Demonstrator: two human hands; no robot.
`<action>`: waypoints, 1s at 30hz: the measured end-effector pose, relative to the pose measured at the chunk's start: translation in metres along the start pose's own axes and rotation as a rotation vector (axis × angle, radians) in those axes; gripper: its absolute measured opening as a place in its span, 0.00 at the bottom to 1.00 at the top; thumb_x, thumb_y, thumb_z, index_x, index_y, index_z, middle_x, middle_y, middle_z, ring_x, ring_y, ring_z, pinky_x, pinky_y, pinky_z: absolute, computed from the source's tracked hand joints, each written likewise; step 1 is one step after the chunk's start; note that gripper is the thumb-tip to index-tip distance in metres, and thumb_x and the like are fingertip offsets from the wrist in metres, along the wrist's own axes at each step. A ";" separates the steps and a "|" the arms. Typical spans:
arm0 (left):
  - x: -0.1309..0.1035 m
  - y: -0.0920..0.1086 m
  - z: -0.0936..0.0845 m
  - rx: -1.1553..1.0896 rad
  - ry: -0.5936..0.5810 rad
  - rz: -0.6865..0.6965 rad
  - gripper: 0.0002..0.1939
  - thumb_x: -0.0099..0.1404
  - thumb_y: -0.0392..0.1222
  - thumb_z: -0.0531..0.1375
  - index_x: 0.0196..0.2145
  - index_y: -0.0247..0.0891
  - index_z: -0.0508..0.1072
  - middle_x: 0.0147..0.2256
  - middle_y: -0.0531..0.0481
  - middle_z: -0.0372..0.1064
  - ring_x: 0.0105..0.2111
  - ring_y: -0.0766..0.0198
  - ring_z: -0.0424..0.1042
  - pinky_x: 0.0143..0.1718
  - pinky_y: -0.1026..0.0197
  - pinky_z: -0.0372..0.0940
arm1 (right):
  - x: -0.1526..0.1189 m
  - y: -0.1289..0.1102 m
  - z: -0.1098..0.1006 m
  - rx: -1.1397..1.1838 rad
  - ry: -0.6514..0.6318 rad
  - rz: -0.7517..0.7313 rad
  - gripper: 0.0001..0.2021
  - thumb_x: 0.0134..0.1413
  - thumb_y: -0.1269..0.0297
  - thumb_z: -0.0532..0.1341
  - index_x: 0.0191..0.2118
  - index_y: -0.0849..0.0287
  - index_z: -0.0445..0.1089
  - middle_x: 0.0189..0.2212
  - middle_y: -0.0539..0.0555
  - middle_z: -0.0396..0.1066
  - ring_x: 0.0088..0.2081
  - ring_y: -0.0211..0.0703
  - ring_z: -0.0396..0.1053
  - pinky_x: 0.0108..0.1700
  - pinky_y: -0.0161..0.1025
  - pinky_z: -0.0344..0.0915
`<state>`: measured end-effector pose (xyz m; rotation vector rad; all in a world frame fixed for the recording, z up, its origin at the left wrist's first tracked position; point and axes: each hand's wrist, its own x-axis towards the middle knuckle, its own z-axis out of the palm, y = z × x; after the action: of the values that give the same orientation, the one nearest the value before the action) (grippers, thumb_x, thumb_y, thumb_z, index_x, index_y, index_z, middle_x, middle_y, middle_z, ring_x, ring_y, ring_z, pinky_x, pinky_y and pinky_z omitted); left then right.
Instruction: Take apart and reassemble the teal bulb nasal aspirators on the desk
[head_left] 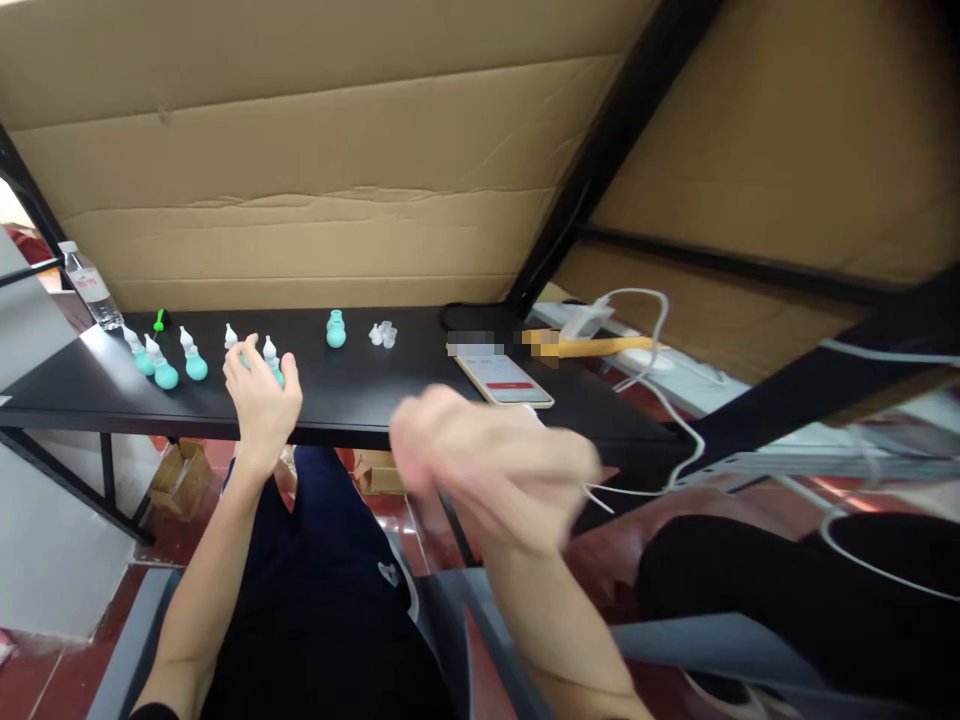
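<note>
My left hand [262,395] reaches over the table's front edge, thumb apart from the fingers. Right by its fingers stand two teal nasal aspirator bulbs with white tips, a right one [270,350] and a left one [230,335], both partly hidden by the hand. Further left are several more tipped aspirators [193,358]. A teal bulb without a white tip [336,330] stands right of the hand, and small whitish translucent pieces [384,334] lie beside it. My right hand [495,460], smeared by motion, is raised before the table edge with fingers seemingly curled; any content is hidden.
The black table [360,395] has cardboard [337,170] behind it. A water bottle [91,288] and a green item [158,321] are at the left. A phone [502,375], a yellow strip [600,347] and white cables [686,430] lie at the right.
</note>
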<state>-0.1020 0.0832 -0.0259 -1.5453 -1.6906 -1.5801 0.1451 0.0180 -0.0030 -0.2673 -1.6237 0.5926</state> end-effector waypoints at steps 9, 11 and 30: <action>0.015 -0.005 0.022 0.015 -0.561 0.310 0.12 0.83 0.42 0.52 0.54 0.44 0.74 0.47 0.43 0.73 0.40 0.54 0.77 0.41 0.55 0.75 | 0.051 0.112 0.040 -0.222 -0.055 0.273 0.19 0.64 0.47 0.69 0.54 0.51 0.81 0.52 0.60 0.83 0.44 0.54 0.82 0.45 0.51 0.81; 0.022 0.003 0.025 0.019 -0.642 0.375 0.14 0.83 0.42 0.53 0.59 0.46 0.74 0.49 0.45 0.71 0.37 0.56 0.77 0.39 0.56 0.75 | 0.054 0.125 0.038 -0.267 -0.030 0.293 0.17 0.65 0.44 0.67 0.48 0.51 0.81 0.47 0.60 0.84 0.42 0.55 0.82 0.47 0.52 0.81; 0.076 -0.017 0.107 -0.407 -0.491 0.391 0.07 0.79 0.43 0.58 0.50 0.42 0.73 0.48 0.43 0.81 0.48 0.57 0.80 0.57 0.53 0.73 | 0.135 0.206 -0.050 -0.636 -0.259 0.279 0.22 0.63 0.41 0.71 0.29 0.53 0.74 0.32 0.56 0.82 0.39 0.53 0.78 0.49 0.49 0.71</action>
<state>-0.0995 0.2136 -0.0047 -2.4567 -1.1904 -1.4683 0.1392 0.2694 0.0069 -0.9277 -2.0157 0.3061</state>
